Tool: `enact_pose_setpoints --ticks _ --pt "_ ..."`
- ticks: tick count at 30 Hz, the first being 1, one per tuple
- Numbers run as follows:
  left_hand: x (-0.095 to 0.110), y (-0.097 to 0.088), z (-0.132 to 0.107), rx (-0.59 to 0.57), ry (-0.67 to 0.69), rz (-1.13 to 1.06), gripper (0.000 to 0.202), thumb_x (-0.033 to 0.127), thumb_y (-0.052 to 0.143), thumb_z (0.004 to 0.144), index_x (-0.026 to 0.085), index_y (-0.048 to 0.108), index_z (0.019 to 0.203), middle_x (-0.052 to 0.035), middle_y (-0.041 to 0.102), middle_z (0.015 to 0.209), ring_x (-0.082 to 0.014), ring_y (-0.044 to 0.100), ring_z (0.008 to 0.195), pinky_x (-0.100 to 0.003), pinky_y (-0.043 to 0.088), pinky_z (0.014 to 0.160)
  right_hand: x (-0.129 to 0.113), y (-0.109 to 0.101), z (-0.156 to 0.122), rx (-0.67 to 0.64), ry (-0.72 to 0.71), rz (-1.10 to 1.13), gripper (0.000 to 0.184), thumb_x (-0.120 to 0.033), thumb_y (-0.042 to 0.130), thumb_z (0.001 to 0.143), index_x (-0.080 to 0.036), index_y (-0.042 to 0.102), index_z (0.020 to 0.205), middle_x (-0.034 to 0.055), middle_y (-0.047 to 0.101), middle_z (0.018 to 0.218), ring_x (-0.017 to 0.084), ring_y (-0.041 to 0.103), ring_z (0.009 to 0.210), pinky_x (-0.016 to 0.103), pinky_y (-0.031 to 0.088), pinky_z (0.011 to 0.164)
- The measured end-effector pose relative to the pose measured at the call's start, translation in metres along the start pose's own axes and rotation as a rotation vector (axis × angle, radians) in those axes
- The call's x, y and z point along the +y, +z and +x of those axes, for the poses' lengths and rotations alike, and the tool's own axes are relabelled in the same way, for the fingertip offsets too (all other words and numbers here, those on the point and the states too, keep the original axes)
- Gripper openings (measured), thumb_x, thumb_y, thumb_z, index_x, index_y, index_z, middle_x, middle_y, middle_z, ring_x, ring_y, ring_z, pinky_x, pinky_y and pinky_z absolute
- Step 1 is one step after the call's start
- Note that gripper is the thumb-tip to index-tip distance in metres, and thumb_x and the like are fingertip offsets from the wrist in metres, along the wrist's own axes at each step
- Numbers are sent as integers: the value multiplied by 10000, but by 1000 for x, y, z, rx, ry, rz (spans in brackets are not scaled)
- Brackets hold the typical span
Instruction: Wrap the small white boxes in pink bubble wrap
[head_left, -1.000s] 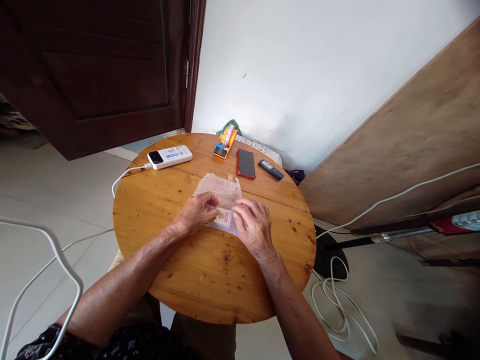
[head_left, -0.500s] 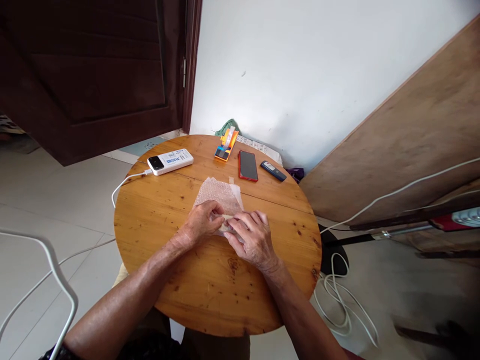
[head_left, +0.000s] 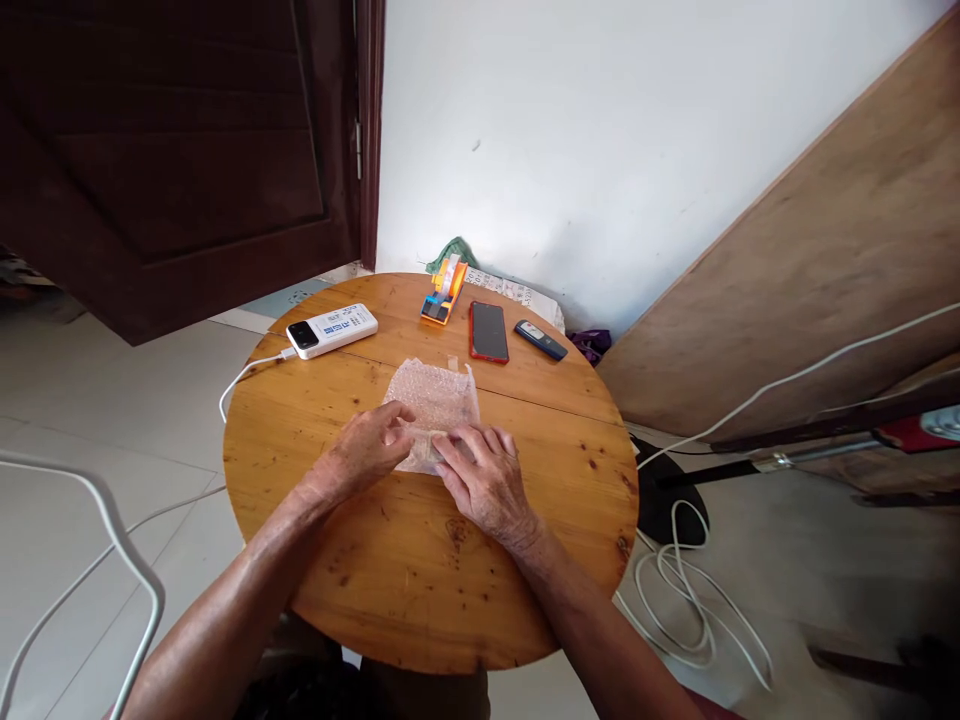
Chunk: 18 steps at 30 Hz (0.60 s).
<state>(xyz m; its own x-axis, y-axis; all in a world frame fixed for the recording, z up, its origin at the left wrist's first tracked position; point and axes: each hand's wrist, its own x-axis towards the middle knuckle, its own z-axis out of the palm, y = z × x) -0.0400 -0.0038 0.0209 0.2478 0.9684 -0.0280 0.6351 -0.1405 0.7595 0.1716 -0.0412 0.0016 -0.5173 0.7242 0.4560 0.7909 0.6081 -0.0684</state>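
A sheet of clear bubble wrap (head_left: 435, 392) lies in the middle of a round wooden table (head_left: 315, 420). My left hand (head_left: 361, 450) rests on its near left edge with the fingers curled onto the wrap. My right hand (head_left: 484, 478) presses on the near right edge, fingers bent over a folded part. Between the two hands the wrap is rolled around a small flat object that is mostly hidden.
At the table's far side lie a white power bank (head_left: 334, 329) with a white cable (head_left: 240, 375), an orange tape dispenser (head_left: 442, 293), a red-cased phone (head_left: 488, 331) and a small dark device (head_left: 541, 339). A wooden board (head_left: 810, 250) leans at right; cables (head_left: 690, 600) coil on the floor.
The near edge of the bubble wrap has been folded over the small flat object, which showed a second ago and is now covered. Both hands stayed on the wrap.
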Motion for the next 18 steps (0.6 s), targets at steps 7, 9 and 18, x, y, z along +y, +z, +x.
enact_pose_setpoints --ticks 7,9,18 --pt "-16 8 -4 108 -88 179 227 271 607 831 241 657 1051 -27 706 814 -205 664 746 -285 450 674 -3 0 1 18 0 4 255 -276 529 967 -193 680 1155 101 673 1078 245 554 1005 419 349 913" --pt "-19 8 -8 180 -92 216 273 328 610 849 230 644 1101 -62 721 963 -224 681 843 -300 472 720 -3 0 1 28 0 0 249 -273 532 964 -192 682 1146 99 672 1078 248 551 1020 423 348 921" --pt "-14 -18 -34 88 -290 307 459 444 568 863 151 609 1213 -75 713 986 -247 675 894 -330 476 775 -5 -1 3 42 4 -3 226 -276 542 962 -195 669 1131 87 672 1066 247 539 1042 418 342 931"
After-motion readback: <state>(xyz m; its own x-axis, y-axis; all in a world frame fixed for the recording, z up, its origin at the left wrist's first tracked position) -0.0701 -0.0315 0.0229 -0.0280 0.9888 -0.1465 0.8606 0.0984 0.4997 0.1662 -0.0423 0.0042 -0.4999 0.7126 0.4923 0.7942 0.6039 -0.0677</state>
